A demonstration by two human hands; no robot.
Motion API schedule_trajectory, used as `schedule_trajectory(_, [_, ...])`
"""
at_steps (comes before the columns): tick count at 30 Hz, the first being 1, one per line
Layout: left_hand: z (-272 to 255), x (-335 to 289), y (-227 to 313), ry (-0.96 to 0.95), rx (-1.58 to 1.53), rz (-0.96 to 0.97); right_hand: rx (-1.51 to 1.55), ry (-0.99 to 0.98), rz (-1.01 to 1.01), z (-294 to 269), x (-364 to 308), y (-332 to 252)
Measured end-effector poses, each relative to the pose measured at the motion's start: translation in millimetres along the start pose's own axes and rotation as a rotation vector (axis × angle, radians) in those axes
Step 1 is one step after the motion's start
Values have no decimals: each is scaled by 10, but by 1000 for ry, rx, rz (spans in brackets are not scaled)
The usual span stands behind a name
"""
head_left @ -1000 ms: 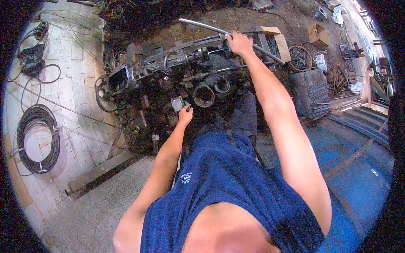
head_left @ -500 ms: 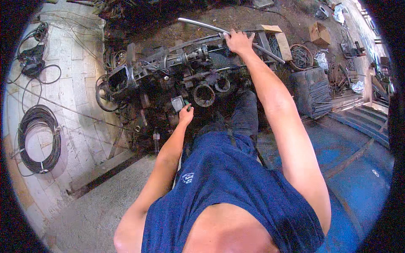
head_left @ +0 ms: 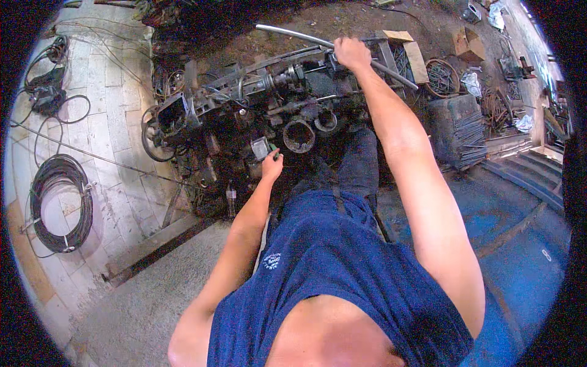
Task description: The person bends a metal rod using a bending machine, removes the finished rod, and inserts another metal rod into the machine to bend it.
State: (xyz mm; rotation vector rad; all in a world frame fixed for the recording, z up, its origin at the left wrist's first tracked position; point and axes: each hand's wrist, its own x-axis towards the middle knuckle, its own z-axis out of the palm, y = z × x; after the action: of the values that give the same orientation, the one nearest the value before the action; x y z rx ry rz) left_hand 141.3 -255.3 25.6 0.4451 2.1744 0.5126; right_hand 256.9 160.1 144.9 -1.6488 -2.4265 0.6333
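A dark, greasy machine (head_left: pixel 217 101) with shafts and castings lies across the space before me. Over its far right part runs a long, bare metal bar (head_left: pixel 293 34), slanting down to the right. My right hand (head_left: pixel 353 55) is closed around that bar near its middle. Low at the machine's near side, my left hand (head_left: pixel 273 166) is closed on a small green handle, mostly covered by the fingers. Right beside it sits a light grey square part (head_left: pixel 260 148). Two round openings, the larger with a worn rim (head_left: pixel 299 136), lie just right of my left hand.
A coil of black cable (head_left: pixel 43 211) lies on the pale tiled floor at left. To the right stand a dark container with rods (head_left: pixel 455 131), a round basket (head_left: pixel 441 78) and a cardboard box (head_left: pixel 466 44). Blue sheet metal (head_left: pixel 520 257) covers the right foreground.
My right hand's fingers, spread over the bar before, are now wrapped closed on it. My left hand keeps its place by the square part. The whole view has shifted slightly.
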Motion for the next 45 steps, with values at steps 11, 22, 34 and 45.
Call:
schedule_trajectory(11, [85,204,-328,12,-6,42,-249,-58,-118,-80,70,30])
schedule_trajectory(22, [71,230,-282,-28,25,14,9,-144,98,-150,88,-3])
schedule_trajectory(34, [95,260,-368,-6,5,44,47,-195,205,-242,53,-65])
schedule_trajectory(45, [103,308,-425,-15,-36,-5,12,-163,191,-220,42,-156])
